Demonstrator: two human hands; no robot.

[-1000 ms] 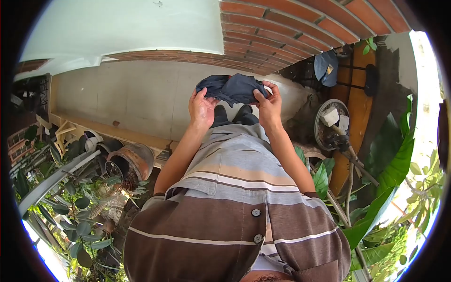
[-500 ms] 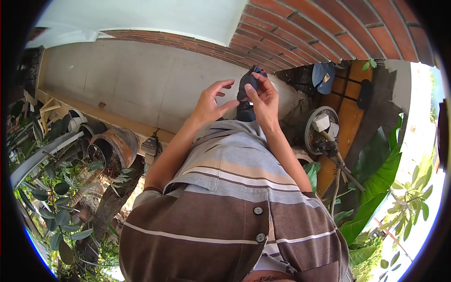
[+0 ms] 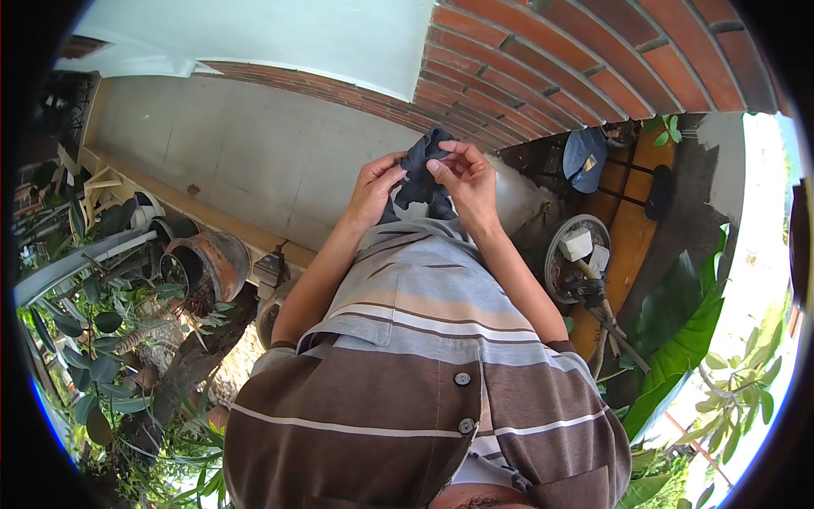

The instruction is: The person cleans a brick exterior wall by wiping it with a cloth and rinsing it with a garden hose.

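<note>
The left hand (image 3: 370, 193), apart from the cloth (image 3: 415, 161) half a second ago, has come back to it; its fingers now pinch the near edge, and those of the right hand (image 3: 471, 187) grip the opposite side. Dark, thin and crumpled, the cloth hangs at twelve o'clock from the striped shirt (image 3: 356, 382), long axis roughly one to seven o'clock, loose flap pointing toward seven.

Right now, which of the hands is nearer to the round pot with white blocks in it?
Right. The right hand is left of the round pot, not touching it; the left hand is farther left.
</note>
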